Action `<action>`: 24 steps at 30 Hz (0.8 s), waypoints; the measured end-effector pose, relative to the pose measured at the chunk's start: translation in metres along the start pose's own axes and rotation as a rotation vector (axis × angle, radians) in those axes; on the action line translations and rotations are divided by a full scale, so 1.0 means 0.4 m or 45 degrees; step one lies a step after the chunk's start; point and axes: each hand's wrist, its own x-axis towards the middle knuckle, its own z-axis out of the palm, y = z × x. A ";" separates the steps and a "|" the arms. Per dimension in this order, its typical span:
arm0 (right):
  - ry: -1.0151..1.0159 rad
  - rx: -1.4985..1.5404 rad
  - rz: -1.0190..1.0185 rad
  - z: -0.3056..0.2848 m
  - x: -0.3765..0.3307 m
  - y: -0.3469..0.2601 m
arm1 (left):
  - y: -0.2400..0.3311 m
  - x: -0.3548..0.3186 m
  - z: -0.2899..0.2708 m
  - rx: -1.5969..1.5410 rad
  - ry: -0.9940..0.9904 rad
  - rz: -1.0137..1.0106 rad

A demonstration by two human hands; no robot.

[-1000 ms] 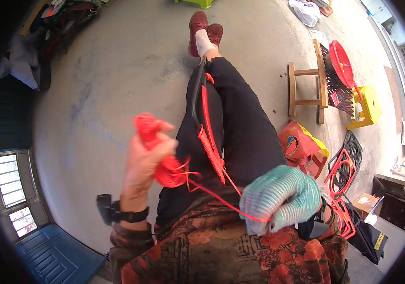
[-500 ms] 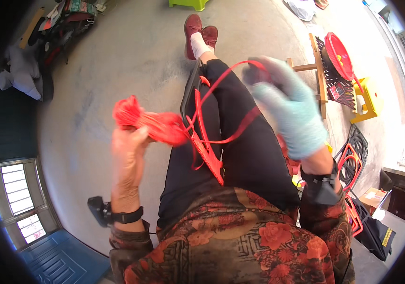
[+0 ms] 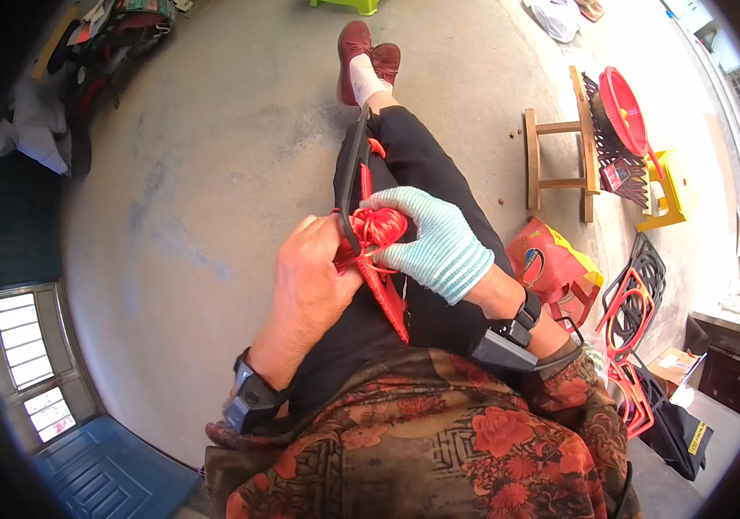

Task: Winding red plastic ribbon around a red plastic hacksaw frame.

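Note:
A bundle of red cord (image 3: 381, 227) sits over my lap, against a black frame (image 3: 353, 173) that has a red woven strip (image 3: 390, 304) along it. The gloved thumb and fingers of my right hand (image 3: 441, 246), in a pale blue striped knit glove, are closed round the bundle from the right. My bare left hand (image 3: 303, 268) is on the other side of the frame, its fingers curled in on the red cord; the fingertips are partly hidden by the frame and cord. The frame rests on my black trousers (image 3: 439, 173).
Right of my legs stand a wooden stool frame (image 3: 560, 183), a red plastic basket (image 3: 621, 108) and a yellow stool (image 3: 671, 186). Nearer lie a red and yellow bag (image 3: 551, 259) and more black and red frames (image 3: 634, 294). A blue mat (image 3: 119, 476) is at lower left.
Both hands have come together at the frame. The left hand brought the cord bundle rightward to it; the right hand came down and left and now grips the bundle. The loose cord loop is drawn in.

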 end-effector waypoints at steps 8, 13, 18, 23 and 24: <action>-0.266 0.657 0.723 -0.117 0.072 -0.065 | -0.045 0.032 -0.243 0.003 0.637 -0.320; 0.342 0.318 0.358 -0.095 0.071 -0.026 | -0.026 0.017 -0.239 0.271 0.920 -0.016; -0.211 -0.074 0.405 -0.029 0.028 -0.041 | -0.038 -0.014 -0.040 0.231 0.206 -0.001; 0.049 0.747 0.266 -0.003 -0.001 0.020 | 0.029 -0.010 -0.008 -0.258 0.236 -0.178; 0.152 0.934 0.276 -0.019 0.001 0.032 | 0.030 -0.007 -0.012 -0.273 0.328 -0.087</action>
